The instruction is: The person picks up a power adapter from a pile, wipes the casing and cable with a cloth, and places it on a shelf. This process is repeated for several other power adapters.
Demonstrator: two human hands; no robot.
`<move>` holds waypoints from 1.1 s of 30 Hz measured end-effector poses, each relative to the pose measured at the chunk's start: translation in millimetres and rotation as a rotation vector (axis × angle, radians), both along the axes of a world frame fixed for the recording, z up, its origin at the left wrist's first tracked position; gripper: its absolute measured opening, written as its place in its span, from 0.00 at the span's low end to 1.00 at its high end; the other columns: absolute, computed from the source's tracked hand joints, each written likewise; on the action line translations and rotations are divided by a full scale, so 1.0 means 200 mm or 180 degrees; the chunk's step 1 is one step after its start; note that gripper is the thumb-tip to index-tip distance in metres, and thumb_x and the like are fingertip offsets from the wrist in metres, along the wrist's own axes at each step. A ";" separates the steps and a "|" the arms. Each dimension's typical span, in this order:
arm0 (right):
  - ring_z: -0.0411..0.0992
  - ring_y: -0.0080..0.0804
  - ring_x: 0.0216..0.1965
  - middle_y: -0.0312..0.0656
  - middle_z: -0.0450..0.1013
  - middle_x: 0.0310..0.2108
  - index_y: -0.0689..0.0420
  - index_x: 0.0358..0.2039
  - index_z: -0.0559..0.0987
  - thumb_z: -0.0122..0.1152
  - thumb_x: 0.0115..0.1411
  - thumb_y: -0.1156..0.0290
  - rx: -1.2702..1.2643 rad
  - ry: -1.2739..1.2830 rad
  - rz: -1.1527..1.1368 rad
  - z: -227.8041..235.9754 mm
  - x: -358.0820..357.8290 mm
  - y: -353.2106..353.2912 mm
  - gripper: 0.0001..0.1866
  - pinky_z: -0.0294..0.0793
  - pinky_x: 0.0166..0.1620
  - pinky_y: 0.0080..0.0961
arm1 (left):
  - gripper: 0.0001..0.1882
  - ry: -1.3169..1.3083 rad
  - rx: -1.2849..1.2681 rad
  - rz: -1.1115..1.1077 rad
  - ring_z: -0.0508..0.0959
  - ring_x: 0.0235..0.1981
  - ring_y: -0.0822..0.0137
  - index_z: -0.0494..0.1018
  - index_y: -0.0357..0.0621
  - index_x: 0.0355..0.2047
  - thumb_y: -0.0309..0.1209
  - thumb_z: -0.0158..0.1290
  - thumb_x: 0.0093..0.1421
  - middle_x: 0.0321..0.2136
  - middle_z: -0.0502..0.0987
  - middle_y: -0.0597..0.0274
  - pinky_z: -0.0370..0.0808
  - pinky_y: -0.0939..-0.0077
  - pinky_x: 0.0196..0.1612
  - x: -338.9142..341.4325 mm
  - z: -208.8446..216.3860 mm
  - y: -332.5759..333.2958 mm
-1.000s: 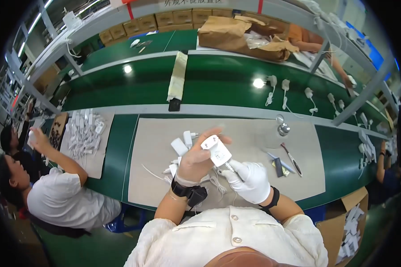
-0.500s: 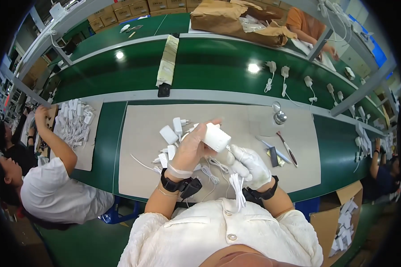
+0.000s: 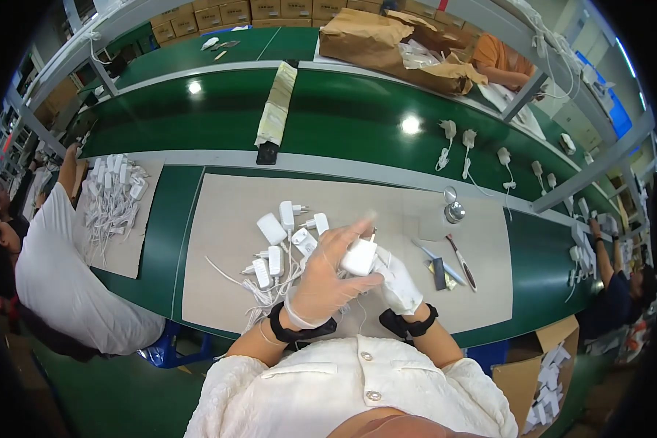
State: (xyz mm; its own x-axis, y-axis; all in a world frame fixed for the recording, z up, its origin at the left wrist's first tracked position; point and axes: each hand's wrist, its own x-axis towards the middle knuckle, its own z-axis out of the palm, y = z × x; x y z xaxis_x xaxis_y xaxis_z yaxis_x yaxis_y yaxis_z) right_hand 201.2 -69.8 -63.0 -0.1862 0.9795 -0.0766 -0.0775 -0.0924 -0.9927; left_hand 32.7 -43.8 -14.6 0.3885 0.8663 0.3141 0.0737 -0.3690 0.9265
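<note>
Left hand and right hand both grasp one white charger, held between them above the counter, beside the charger pile

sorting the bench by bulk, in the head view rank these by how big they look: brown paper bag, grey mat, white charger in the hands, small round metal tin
1. grey mat
2. brown paper bag, though it lies farther from the camera
3. white charger, held by both the left hand and right hand
4. small round metal tin
</note>
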 end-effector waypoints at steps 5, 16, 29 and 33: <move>0.71 0.24 0.45 0.44 0.74 0.44 0.61 0.53 0.71 0.49 0.66 0.65 0.0691 -0.0653 -0.0028 -0.13 0.00 -0.01 0.18 0.71 0.48 0.24 | 0.44 0.0297 0.0372 0.0115 0.70 0.49 0.67 0.61 0.44 0.62 0.26 0.69 0.44 0.47 0.71 0.56 0.68 0.73 0.52 0.00 0.02 0.01; 0.70 0.42 0.28 0.50 0.73 0.27 0.62 0.34 0.76 0.47 0.65 0.56 0.0427 -0.1985 -0.1386 0.02 0.12 0.56 0.20 0.69 0.35 0.33 | 0.29 0.2765 0.0081 0.0774 0.80 0.29 0.54 0.69 0.38 0.52 0.48 0.54 0.58 0.26 0.79 0.50 0.75 0.63 0.34 -0.16 -0.31 0.22; 0.72 0.52 0.44 0.56 0.74 0.42 0.63 0.42 0.77 0.53 0.60 0.64 0.1039 -0.3201 -0.2914 -0.07 0.37 1.15 0.16 0.72 0.48 0.42 | 0.26 0.3833 0.0751 0.1257 0.81 0.26 0.52 0.74 0.40 0.40 0.51 0.56 0.53 0.24 0.79 0.53 0.76 0.60 0.27 0.07 -0.39 0.43; 0.71 0.52 0.48 0.57 0.72 0.46 0.64 0.46 0.75 0.57 0.59 0.62 0.1118 -0.2700 -0.1299 -0.07 0.22 0.85 0.20 0.70 0.52 0.38 | 0.29 0.4140 0.0455 0.0774 0.81 0.29 0.56 0.73 0.39 0.46 0.49 0.57 0.53 0.27 0.80 0.53 0.76 0.63 0.30 0.03 -0.35 0.45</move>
